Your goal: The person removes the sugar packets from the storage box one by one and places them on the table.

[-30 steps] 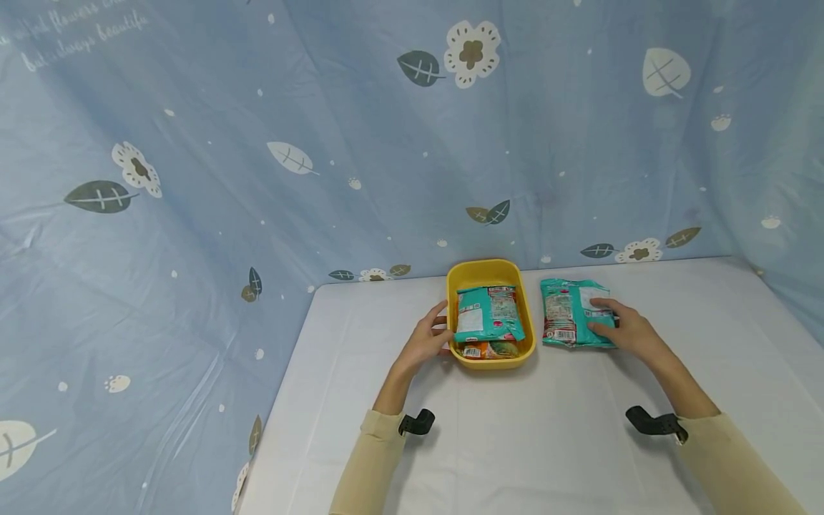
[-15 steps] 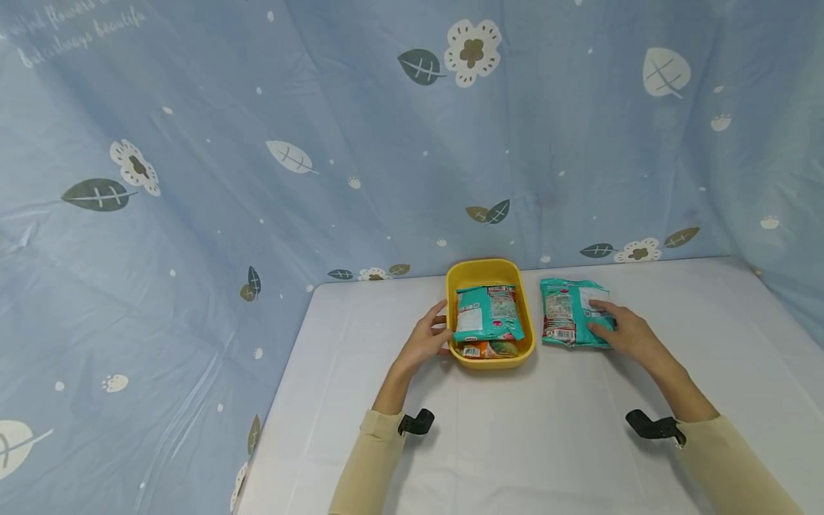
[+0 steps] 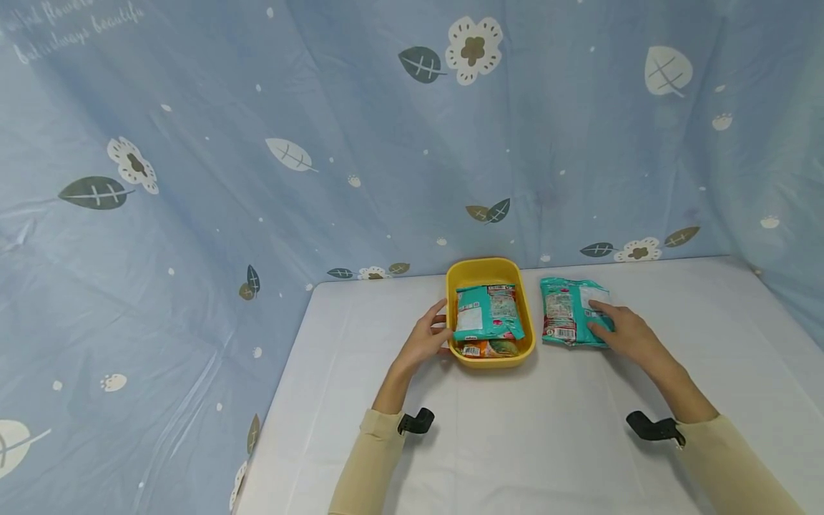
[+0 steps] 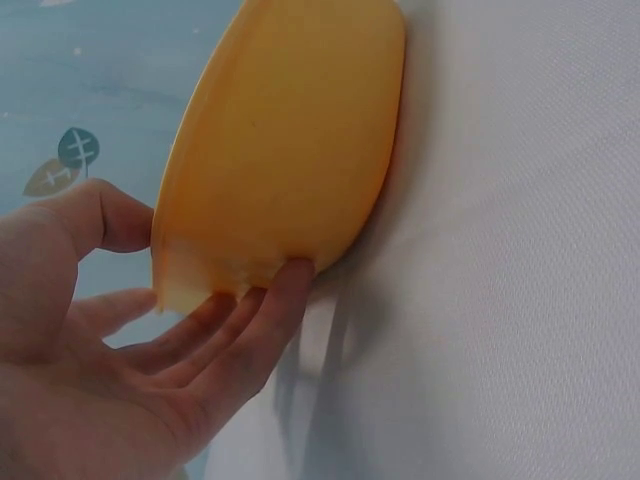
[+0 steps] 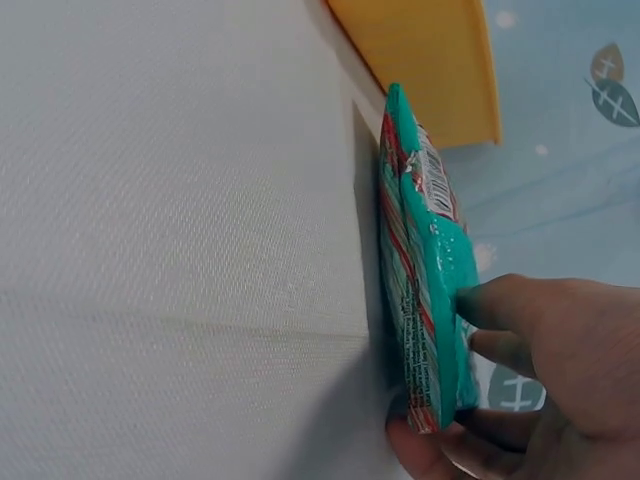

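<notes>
A yellow plastic basket [image 3: 484,270] stands at the back of the table. Lying in it are a teal food packet [image 3: 487,313] and, partly covered beneath, an orange packet [image 3: 492,348]. My left hand [image 3: 423,342] touches the basket's left side; in the left wrist view its fingertips rest against the outer wall. To the basket's right, a second teal food packet [image 3: 558,315] lies back side up, showing a barcode. My right hand [image 3: 626,332] holds that packet by its right edge. In the right wrist view the thumb lies on top, with fingers [image 5: 415,445] at the underside.
A white cloth [image 3: 515,443] covers the table. Behind and to the left hangs a blue curtain [image 3: 360,129] printed with leaves and flowers, close behind the basket. Each wrist carries a black camera mount, as on the left wrist [image 3: 417,421].
My right hand has shifted very slightly left against the packet. The left hand, the basket and its contents stay in place; the head view tilts a little.
</notes>
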Motion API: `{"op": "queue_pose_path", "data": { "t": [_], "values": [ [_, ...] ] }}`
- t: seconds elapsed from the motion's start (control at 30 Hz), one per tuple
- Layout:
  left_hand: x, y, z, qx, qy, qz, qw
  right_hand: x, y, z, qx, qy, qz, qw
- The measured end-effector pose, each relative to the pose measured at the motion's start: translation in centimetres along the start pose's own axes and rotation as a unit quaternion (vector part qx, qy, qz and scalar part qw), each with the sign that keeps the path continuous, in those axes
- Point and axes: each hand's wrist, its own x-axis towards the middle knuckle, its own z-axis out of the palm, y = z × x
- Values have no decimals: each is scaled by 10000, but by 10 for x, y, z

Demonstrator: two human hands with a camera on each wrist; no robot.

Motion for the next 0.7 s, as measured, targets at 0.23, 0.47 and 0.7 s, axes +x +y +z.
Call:
{"op": "queue_pose_path", "data": {
  "t": [0.23,0.47,0.7],
  "values": [
    [0,0,-1,-13,-1,-36,10000,-1,-4,-2,-187,-85,17,9998],
    [1,-2,-1,-132,-22,-23,9999,-1,-8,-4,-339,-146,103,9993],
    [-6,11,-1,-200,-81,-97,9997,-1,-8,-4,-419,-181,93,9989]
  ]
}}
